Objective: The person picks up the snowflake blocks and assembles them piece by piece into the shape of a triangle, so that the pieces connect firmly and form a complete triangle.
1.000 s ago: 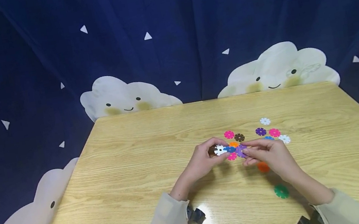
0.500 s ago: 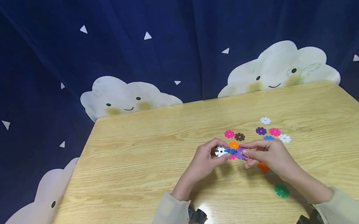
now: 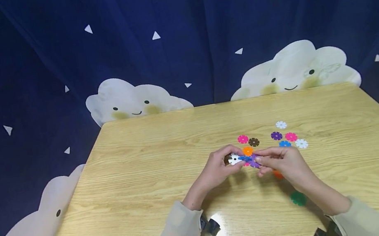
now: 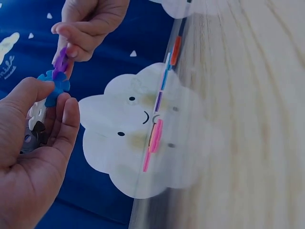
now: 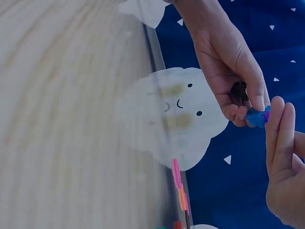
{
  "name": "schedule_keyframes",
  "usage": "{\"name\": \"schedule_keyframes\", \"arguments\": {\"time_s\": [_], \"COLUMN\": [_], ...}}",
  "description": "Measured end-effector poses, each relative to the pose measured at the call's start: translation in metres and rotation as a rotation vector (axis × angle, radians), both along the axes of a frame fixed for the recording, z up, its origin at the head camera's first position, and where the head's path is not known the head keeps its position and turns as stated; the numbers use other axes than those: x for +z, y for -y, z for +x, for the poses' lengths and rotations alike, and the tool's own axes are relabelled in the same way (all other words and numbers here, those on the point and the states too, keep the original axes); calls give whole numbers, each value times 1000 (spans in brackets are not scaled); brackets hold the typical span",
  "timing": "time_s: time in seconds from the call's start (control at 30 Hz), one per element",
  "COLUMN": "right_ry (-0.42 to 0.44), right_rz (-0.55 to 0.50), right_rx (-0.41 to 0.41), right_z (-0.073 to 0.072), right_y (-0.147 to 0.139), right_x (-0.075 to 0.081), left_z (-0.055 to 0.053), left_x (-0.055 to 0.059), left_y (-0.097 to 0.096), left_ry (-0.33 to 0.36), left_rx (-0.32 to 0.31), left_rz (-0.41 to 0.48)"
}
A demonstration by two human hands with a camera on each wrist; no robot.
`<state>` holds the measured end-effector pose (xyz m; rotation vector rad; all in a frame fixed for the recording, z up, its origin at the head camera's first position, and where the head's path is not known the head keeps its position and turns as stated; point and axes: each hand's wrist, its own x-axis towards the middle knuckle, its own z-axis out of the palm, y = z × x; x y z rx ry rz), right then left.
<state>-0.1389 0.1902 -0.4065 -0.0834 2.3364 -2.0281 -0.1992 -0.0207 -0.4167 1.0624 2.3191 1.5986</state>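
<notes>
- Left hand (image 3: 217, 168): thumb and fingers bent around a chain-like group; thumb pressed to a flat blue notched disc (image 4: 58, 88), seemingly to steady it near its joint with the next piece.
- Within the same hand's curve: a white notched disc (image 3: 234, 159) and a dark notched disc (image 5: 239, 90), farther from the working end. Probably tucked there to leave the blue rim free.
- Right hand (image 3: 289, 162): narrow pinch on a purple notched disc (image 4: 60, 60), thumb against the fingers. Likely gripped at the far side so the near edge can meet the blue one.
- Blue and purple discs meet between the hands; whether the slots are engaged, cannot tell. Blue is turned partly edge-on in the head view, an angle that would suit crossing slots.
- Held group is raised above the wood-grain table (image 3: 150, 153), presumably for room to turn pieces.
- Loose discs lie flat just beyond the hands: orange disc (image 3: 248, 150), brown disc (image 3: 254, 142), and, off to the right, dark purple disc (image 3: 276, 136) and light blue disc (image 3: 285, 143). Within easy reach, by my judgement.
- Green disc (image 3: 298, 198) lies nearer the person, beside the right forearm.
</notes>
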Motion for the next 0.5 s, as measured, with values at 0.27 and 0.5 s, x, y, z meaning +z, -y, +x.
{"name": "schedule_keyframes", "arguments": {"time_s": [0.27, 0.5], "right_ry": [-6, -14], "right_rz": [46, 27], "right_rx": [-1, 7], "right_z": [1, -1], "right_y": [1, 3], "right_x": [1, 0], "left_z": [1, 0], "left_x": [-1, -1], "left_y": [-2, -2], "left_ry": [49, 33], "left_rx": [42, 88], "left_rz": [36, 38]}}
